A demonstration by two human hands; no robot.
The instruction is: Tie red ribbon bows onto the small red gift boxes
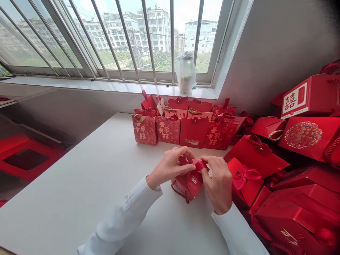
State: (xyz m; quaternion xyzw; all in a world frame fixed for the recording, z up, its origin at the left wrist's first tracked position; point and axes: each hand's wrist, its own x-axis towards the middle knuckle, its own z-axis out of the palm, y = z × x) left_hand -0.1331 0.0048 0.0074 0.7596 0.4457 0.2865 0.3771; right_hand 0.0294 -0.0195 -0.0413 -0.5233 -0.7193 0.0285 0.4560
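Note:
A small red gift box (189, 185) with gold lettering and a red cord handle stands on the white table, between my two hands. At its top is a shiny red ribbon (201, 165). My right hand (218, 180) pinches this ribbon between thumb and fingers, on the box's right side. My left hand (174, 163) curls over the box's top from the left, thumb in front and fingers behind, gripping it near the ribbon. The fingers partly hide the top of the box.
Rows of red gift bags (168, 130) stand at the table's (87, 191) back edge. Red boxes (302, 212) are piled on the right, close to my right forearm. A bagged jar (185, 72) sits on the windowsill. A red stool (29, 157) is left of the table.

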